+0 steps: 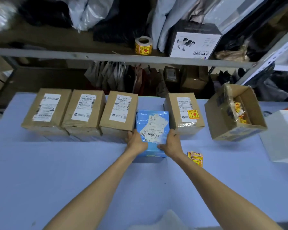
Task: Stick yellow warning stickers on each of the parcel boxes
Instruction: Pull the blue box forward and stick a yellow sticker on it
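Both hands grip the near end of the blue box (152, 128), one on each side. The left hand (136, 142) wraps over its left edge with the fingers curled down the side. The right hand (170, 143) clasps the right edge, thumb on the top face and fingers round the side. The box sits between the two palms and reaches away from them across the blue table (56, 171), its white labels (154, 127) just beyond the fingertips.

Just left of the left hand, touching or nearly touching its knuckles, stands a brown box (120, 110) with only a white label. Two more like it, the second brown box (85, 110) and the third brown box (47, 108), stand farther left in the same row.

Just right of the right hand stands the stickered box (184, 112), which carries a yellow sticker (193, 114) beside its white label.

A small pile of yellow stickers (195, 158) lies on the table just beside the right wrist. Farther right, an open carton (223, 118) holds sticker scraps, and beyond it is a white box (281, 135). Well past the grip, on the shelf (73, 54), stands a sticker roll (143, 45).
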`<move>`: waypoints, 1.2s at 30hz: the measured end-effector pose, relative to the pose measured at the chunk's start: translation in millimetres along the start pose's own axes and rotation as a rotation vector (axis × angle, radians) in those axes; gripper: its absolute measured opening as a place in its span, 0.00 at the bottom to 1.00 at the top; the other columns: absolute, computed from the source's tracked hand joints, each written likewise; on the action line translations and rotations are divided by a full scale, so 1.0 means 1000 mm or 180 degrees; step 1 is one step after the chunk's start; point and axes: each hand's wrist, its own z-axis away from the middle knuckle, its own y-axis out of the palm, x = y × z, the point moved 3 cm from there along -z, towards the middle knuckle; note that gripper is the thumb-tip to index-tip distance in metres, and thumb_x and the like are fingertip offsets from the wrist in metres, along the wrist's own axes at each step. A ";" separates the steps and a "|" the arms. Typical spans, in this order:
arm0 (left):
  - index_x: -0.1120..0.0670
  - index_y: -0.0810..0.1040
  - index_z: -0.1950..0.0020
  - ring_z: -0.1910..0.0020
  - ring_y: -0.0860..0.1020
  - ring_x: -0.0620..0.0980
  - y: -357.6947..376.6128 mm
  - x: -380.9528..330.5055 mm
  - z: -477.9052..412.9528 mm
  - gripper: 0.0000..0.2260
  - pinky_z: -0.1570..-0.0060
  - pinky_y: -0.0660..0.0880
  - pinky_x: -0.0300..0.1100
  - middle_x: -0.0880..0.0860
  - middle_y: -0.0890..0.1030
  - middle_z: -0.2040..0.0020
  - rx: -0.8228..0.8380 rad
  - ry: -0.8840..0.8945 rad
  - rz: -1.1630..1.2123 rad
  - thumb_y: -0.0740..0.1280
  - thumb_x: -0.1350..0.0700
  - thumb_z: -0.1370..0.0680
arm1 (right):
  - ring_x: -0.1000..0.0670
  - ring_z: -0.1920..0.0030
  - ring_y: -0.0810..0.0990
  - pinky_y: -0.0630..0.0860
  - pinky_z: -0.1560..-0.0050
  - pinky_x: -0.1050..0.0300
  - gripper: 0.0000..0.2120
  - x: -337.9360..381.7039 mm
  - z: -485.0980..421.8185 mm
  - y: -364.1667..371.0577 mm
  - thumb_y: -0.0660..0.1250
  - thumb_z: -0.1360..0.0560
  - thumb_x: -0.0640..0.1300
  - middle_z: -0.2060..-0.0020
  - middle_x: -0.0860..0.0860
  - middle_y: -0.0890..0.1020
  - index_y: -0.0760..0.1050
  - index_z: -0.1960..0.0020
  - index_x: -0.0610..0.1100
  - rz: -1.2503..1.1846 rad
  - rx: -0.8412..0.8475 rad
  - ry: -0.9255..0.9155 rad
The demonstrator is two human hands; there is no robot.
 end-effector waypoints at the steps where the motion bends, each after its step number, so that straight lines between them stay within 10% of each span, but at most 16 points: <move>1: 0.57 0.65 0.32 0.34 0.66 0.60 0.003 0.005 0.007 0.26 0.36 0.65 0.44 0.59 0.65 0.37 0.0034 0.0012 0.0024 0.67 0.61 0.28 | 0.38 0.39 0.73 0.70 0.49 0.53 0.30 -0.003 0.007 0.003 0.74 0.31 0.39 0.38 0.39 0.70 0.61 0.37 0.36 -0.0164 0.0020 0.0037; 8: 0.52 0.66 0.31 0.37 0.73 0.56 0.011 0.033 0.040 0.29 0.40 0.72 0.47 0.55 0.74 0.36 0.0159 -0.0046 0.0154 0.74 0.52 0.30 | 0.39 0.38 0.72 0.74 0.39 0.46 0.43 -0.027 0.042 0.009 0.78 0.37 0.37 0.38 0.40 0.66 0.58 0.29 0.42 -0.0543 0.0473 0.0325; 14: 0.56 0.65 0.31 0.37 0.73 0.55 0.023 0.054 0.072 0.31 0.41 0.72 0.45 0.57 0.71 0.35 -0.0018 -0.0224 0.0421 0.74 0.61 0.30 | 0.42 0.42 0.78 0.78 0.44 0.45 0.30 -0.048 0.063 0.010 0.77 0.35 0.37 0.39 0.42 0.76 0.60 0.43 0.42 -0.1150 0.0523 0.0199; 19: 0.54 0.62 0.27 0.38 0.75 0.54 0.031 0.067 0.093 0.37 0.44 0.75 0.45 0.55 0.74 0.37 0.0054 -0.0315 0.0900 0.74 0.68 0.31 | 0.40 0.40 0.77 0.76 0.43 0.45 0.42 -0.056 0.083 0.015 0.76 0.33 0.38 0.38 0.45 0.77 0.54 0.28 0.47 -0.1020 0.0689 -0.0238; 36: 0.49 0.60 0.25 0.35 0.73 0.56 0.039 0.070 0.097 0.43 0.40 0.75 0.55 0.55 0.72 0.33 0.0151 -0.0076 0.0963 0.77 0.66 0.34 | 0.50 0.47 0.75 0.77 0.42 0.46 0.46 -0.080 0.094 0.018 0.77 0.34 0.34 0.40 0.46 0.76 0.57 0.24 0.50 -0.1634 0.0544 -0.0021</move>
